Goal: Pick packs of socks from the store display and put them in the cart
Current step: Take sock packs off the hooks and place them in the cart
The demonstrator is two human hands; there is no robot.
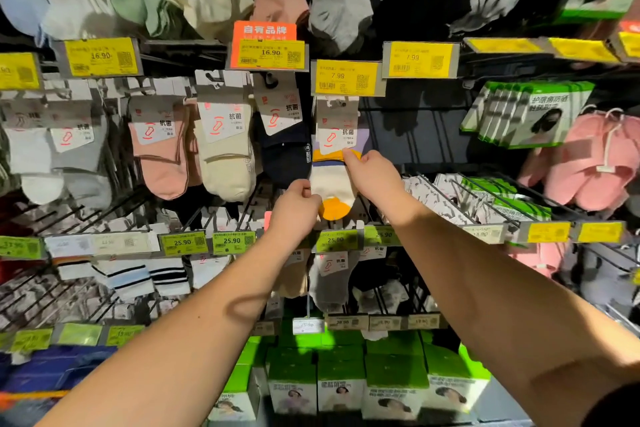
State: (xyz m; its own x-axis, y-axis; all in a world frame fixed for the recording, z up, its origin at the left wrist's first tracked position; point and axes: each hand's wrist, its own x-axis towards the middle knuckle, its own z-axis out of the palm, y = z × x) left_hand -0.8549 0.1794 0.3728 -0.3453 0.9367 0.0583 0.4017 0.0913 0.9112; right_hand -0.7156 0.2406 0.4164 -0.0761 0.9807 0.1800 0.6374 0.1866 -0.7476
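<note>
Both bare arms reach up to a store sock display. Target is a sock pack (334, 166): white body, orange toe and orange band, purple stripe, white paper label on top, hanging from a hook under the yellow 7.99 price tag (347, 77). It sits mid-row, just right of a navy sock pack (287, 152) and well right of the cream sock pack (227, 149) and pink sock pack (161, 152).

Left hand (294, 208) is at the lower left edge of the pack, fingers curled, pinching the white part just above the orange toe. Right hand (372, 173) is at the pack's right side, thumb and fingers pinching the orange band just below the label. The pack is still on its hook, hanging roughly upright.

Above: a row of loose-hanging socks and an orange sign (265, 29) with a 16.90 tag under it. Right: green-edged mask packs (530, 114) and pink slippers (588, 163). Below the hands: a rail of green 25.90 price tags (231, 241), striped socks lower left, green and white boxes (341, 385) at the bottom. No cart in view.
</note>
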